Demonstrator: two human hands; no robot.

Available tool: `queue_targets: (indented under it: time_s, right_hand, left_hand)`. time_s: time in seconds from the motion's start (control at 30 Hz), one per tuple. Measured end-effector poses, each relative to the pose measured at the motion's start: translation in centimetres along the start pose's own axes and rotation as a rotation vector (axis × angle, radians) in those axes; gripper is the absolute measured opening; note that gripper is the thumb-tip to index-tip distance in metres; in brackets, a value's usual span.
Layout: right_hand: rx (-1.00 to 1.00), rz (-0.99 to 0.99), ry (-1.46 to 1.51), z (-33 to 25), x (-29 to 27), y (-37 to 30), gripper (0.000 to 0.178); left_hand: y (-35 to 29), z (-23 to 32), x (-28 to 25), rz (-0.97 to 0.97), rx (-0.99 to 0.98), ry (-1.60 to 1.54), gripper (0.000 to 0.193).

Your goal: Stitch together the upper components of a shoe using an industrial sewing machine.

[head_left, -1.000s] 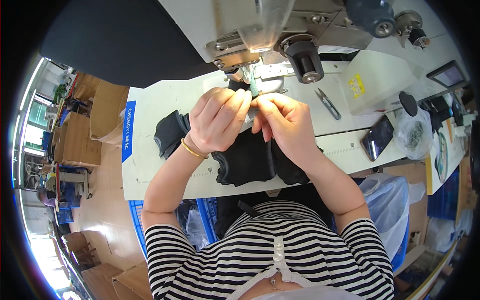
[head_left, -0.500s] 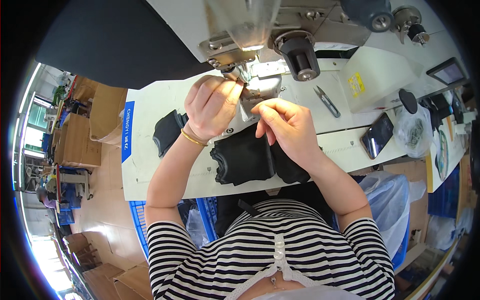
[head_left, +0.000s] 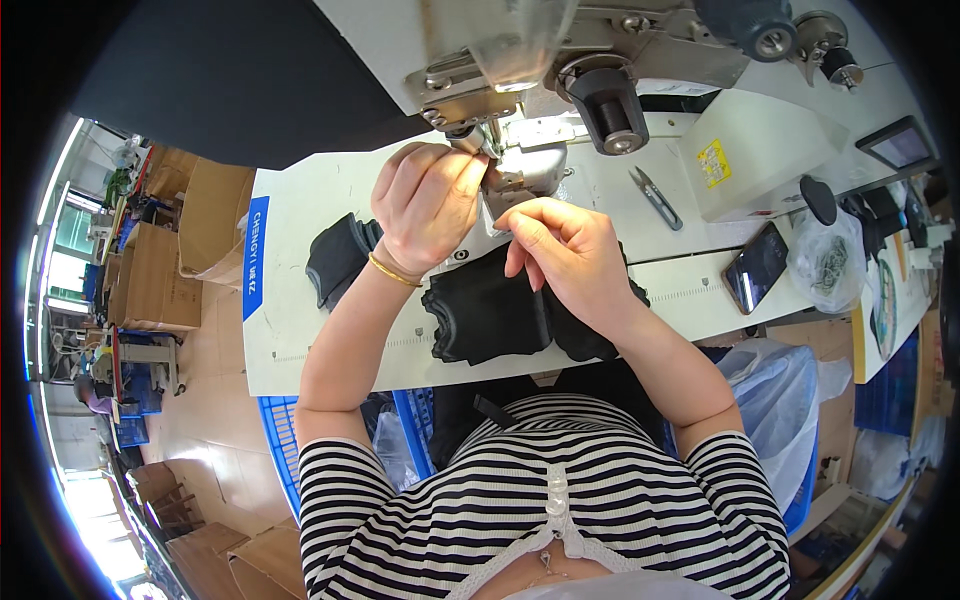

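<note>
My left hand (head_left: pixel 425 210), with a gold bangle on its wrist, is closed in a pinch right beside the needle area of a sewing machine (head_left: pixel 470 108). Its fingertips touch or nearly touch the metal there, and whatever they grip is hidden. Just to the right and nearer me, my right hand (head_left: pixel 568 252) has its thumb and forefinger pinched together, the other fingers curled; anything between them is too small to make out. Below the hands lies a stack of black fabric pieces (head_left: pixel 485 312), with more black fabric (head_left: pixel 582 337) beneath my right wrist. Another black fabric stack (head_left: pixel 340 258) sits left of my left forearm.
Thread snips (head_left: pixel 656 199) and a phone (head_left: pixel 756 268) lie on the white table (head_left: pixel 290 340) to the right. Beyond the phone is a clear plastic bag (head_left: pixel 828 258). A blue basket (head_left: pixel 283 445) stands under the front edge; cardboard boxes (head_left: pixel 160 278) are on the left.
My right hand has shifted slightly left, nearer the left hand. My left hand keeps its pinch at the needle area. The whole view has moved a little.
</note>
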State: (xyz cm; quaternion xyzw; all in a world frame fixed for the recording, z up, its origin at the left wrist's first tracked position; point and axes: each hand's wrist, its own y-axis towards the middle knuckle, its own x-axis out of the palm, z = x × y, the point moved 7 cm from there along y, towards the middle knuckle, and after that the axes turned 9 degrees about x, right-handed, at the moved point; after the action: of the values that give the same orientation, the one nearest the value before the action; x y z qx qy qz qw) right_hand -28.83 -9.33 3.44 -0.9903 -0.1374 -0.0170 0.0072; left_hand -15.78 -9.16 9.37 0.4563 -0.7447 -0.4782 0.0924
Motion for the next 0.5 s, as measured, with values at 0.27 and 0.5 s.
queue_targets:
  time_s: [0.27,0.5]
  right_hand:
    - [-0.064,0.113,-0.009,1.1,-1.9,-1.0,0.017]
    - [-0.200,0.452,-1.021,4.2,-5.4,-4.6,0.068]
  left_hand:
    - [-2.3,-0.8,0.5,-0.042,-0.402,-0.059,0.040]
    - [-4.7,-2.0,2.4,-0.225,-0.652,-0.214,0.029]
